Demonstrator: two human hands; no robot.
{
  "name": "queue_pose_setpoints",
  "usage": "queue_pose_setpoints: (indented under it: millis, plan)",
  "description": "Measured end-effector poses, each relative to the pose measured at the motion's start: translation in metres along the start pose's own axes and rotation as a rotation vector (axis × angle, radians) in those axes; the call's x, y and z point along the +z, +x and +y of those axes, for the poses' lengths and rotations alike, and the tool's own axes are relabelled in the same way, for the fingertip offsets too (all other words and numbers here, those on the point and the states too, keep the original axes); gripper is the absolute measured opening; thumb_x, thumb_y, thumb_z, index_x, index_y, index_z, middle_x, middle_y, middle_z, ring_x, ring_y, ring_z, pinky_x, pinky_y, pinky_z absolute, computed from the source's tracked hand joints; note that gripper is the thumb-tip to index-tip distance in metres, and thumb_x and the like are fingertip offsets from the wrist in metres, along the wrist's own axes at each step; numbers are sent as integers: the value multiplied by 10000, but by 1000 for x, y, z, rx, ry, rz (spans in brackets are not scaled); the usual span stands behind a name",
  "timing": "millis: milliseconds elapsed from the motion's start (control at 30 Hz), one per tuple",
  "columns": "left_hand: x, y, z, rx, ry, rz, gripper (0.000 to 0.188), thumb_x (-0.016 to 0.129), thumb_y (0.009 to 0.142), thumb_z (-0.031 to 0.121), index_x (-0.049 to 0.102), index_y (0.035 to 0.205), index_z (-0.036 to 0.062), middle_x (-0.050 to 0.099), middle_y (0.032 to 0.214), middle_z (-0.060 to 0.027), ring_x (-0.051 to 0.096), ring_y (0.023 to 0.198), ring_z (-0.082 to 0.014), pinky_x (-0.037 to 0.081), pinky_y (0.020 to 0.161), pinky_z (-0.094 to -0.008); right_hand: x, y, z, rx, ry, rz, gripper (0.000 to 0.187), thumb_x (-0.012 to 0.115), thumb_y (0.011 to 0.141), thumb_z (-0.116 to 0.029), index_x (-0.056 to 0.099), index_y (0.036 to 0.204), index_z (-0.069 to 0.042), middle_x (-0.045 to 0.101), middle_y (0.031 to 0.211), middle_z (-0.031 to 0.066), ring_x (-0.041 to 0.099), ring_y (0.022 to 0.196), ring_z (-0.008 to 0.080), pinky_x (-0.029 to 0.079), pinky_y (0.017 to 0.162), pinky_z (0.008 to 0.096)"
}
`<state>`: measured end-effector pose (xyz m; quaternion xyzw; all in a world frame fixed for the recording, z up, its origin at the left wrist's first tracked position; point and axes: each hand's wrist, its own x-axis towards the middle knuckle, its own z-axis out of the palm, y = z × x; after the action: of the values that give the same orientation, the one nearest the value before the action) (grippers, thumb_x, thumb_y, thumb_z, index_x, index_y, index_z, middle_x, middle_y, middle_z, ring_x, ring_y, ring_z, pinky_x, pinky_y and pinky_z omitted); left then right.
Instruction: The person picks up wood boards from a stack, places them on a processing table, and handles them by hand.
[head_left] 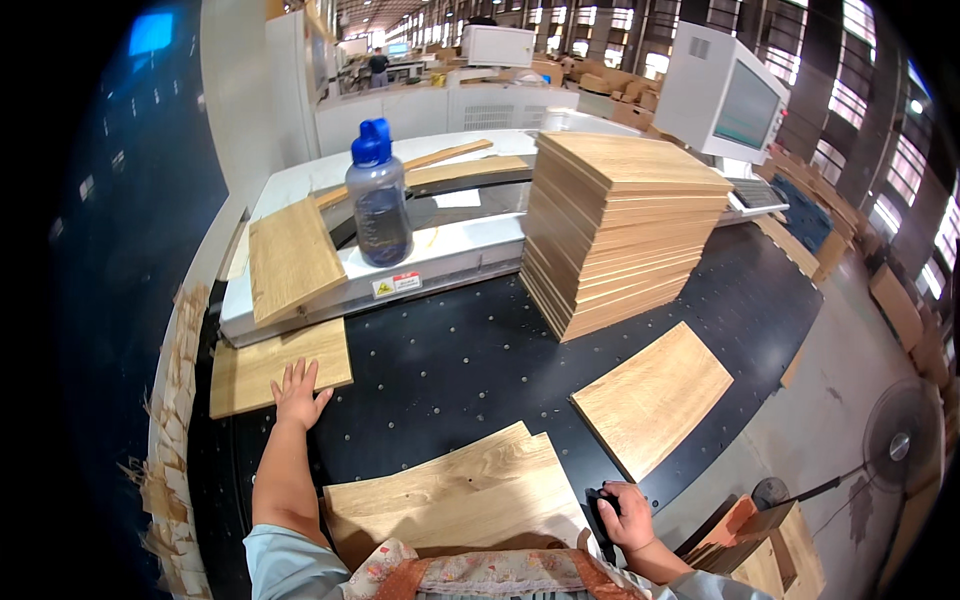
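My left hand (297,395) lies with its fingers spread on a light wood-grain board (245,378) at the left of the black table. That board reaches up to the front of a white machine beam. At the table's near right edge, my right hand (627,514) curls round a small black object (606,503), mostly covered by the fingers, so its kind is unclear. Between my arms, close to my body, lie wood-grain boards (450,490), overlapping, with small dark holes. Another single board (655,400) rests flat on the table beyond my right hand.
A tall stack of boards (630,240) stands at the table's far side. On the white beam (450,262) are a blue-capped water bottle (380,205) and a tilted board (292,260). A monitor (735,100) is at back right, a fan (900,445) at lower right.
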<state>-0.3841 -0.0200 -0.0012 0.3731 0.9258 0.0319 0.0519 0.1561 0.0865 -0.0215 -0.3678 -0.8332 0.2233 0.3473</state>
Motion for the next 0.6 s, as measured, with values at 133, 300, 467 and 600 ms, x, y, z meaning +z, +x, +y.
queue_pose_setpoints:
  millis: [133, 300, 467, 600]
  plan:
    - [-23, -2, 23, -108, 56, -123, 672, 488, 863, 487, 225, 1428, 237, 142, 1508, -28, 92, 1392, -247, 73, 1077, -581, 1, 2, -5, -34, 13, 35, 215, 648, 760, -117, 584, 934, -7, 625, 864, 142, 594, 801, 320, 482, 715, 375]
    - [-51, -33, 95, 119, 404, -206, 708, 563, 802, 499, 339, 1380, 157, 208, 1486, -69, 170, 1377, -254, 167, 1046, -617, 2, 1, -7, -12, 47, 74, 193, 635, 770, -111, 587, 929, -14, 626, 808, 122, 595, 763, 312, 479, 687, 369]
    - [-4, -139, 159, 556, 5, -212, 768, 491, 826, 540, 275, 1400, 78, 198, 1485, -104, 132, 1383, -270, 115, 1066, -594, -1, -4, 1, -64, 53, 137, 189, 656, 756, -98, 590, 918, -27, 620, 778, 111, 595, 728, 299, 482, 650, 363]
    - [17, -172, 153, 537, -83, -29, 680, 482, 842, 524, 375, 1346, 79, 391, 1380, -125, 304, 1315, -274, 198, 1062, -522, -7, 4, -2, -155, -15, 246, 199, 663, 734, -88, 587, 910, -38, 609, 834, 125, 577, 804, 316, 466, 703, 380]
